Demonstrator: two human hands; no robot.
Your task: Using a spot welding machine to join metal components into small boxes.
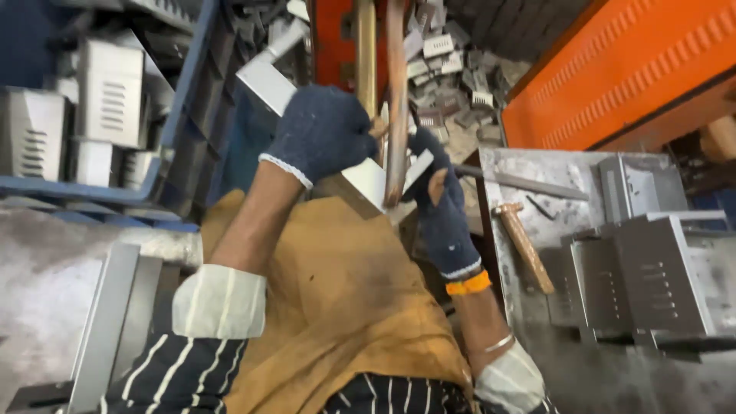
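My left hand [320, 132], in a dark blue knitted glove, grips a bent grey sheet-metal piece [370, 178] from its left side. My right hand [437, 195], in the same kind of glove with a worn fingertip, holds the piece's right edge. Two upright copper-coloured rods [395, 92] come down from above, and their tips meet the metal piece between my hands. A tan leather apron [345, 299] covers my lap beneath them.
A wooden-handled hammer [524, 245] lies on the grey metal bench [521, 172] at right, beside stacked louvred metal boxes [659, 276]. A blue crate [180, 100] with more louvred parts stands at left. Scrap metal pieces [452, 84] lie beyond the rods. An orange panel [629, 69] fills the upper right.
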